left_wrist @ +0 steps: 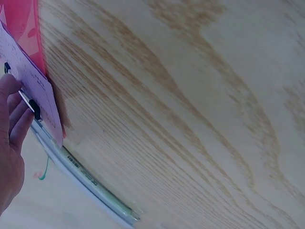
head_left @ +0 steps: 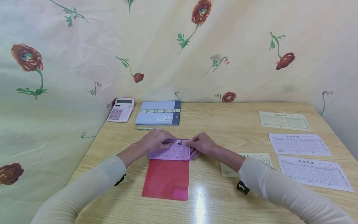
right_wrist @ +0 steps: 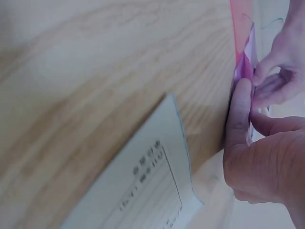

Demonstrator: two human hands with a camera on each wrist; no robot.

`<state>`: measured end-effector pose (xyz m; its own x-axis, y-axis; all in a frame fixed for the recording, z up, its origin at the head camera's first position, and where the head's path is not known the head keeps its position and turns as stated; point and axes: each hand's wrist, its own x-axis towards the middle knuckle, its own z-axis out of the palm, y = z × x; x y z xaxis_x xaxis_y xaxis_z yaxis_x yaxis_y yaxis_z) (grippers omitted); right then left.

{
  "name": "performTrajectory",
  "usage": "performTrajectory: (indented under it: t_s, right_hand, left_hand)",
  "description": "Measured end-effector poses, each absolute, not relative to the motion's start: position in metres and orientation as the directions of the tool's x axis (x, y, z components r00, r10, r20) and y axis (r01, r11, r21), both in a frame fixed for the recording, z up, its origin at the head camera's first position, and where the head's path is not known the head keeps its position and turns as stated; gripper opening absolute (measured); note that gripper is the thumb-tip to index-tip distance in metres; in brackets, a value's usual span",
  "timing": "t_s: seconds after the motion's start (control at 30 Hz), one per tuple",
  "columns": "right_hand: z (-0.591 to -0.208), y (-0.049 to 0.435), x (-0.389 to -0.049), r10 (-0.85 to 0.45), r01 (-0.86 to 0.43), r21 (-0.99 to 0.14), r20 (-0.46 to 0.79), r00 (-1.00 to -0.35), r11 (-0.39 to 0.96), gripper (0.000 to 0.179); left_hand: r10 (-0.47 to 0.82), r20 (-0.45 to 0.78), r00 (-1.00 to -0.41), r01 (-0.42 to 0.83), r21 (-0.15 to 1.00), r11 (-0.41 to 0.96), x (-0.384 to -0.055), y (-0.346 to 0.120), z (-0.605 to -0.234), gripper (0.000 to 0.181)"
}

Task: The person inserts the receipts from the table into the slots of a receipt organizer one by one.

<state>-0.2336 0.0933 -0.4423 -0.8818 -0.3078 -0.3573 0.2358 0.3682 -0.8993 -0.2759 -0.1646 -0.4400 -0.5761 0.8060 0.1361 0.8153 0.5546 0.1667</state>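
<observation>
From the head view, we saw two hands at work on a wooden table [head_left: 212, 118]. The purple papers [head_left: 169, 152] lay over the top part of a red folder [head_left: 167, 179], in the middle of the table. Our left hand [head_left: 156, 140] pinched the clip [head_left: 180, 142] at the top of the papers. Our right hand [head_left: 202, 143] pinched the right edge of the papers. Behind them, a pen [head_left: 148, 128] lay just in front of a blue notebook [head_left: 156, 113], and a calculator [head_left: 121, 110] sat at the notebook's left. Off to the right were two white slips [head_left: 300, 144] and a pale green slip [head_left: 284, 121]. A yellow slip [head_left: 227, 169] was partly under our right arm. A cloth with red flowers [head_left: 246, 46] hung behind.

From the left wrist view, we saw our left thumb and bent fingers close together on the clip, which had black ends. The papers stuck out past the red folder, and the pen lay near their corner.

From the right wrist view, our right thumb and pointing finger squeezed the edge of the papers. Our left hand was just beside it.
</observation>
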Motion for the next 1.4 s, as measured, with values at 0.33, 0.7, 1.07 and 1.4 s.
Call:
performTrajectory:
  t_s: [0.33, 0.7, 1.07, 1.4]
  right_hand:
    - [-0.436, 0.109, -0.243, -0.288, 0.205, -0.921, -0.305, -0.908, 0.330, 0.019]
    - [-0.434, 0.112, -0.244, -0.279, 0.187, -0.921, -0.289, -0.916, 0.342, 0.020]
    - [-0.435, 0.111, -0.242, -0.248, 0.189, -0.919, -0.284, -0.926, 0.346, 0.026]
    - [-0.434, 0.106, -0.240, -0.223, 0.232, -0.931, -0.299, -0.928, 0.281, 0.030]
  left_hand:
    - [0.806, 0.138, -0.576, 0.815, 0.175, 0.552, -0.275, -0.163, -0.438, 0.034]
    - [0.794, 0.134, -0.593, 0.801, 0.189, 0.567, -0.275, -0.164, -0.439, 0.033]
    - [0.790, 0.134, -0.598, 0.799, 0.183, 0.574, -0.275, -0.163, -0.439, 0.033]
    - [0.793, 0.134, -0.595, 0.802, 0.171, 0.573, -0.274, -0.163, -0.439, 0.033]
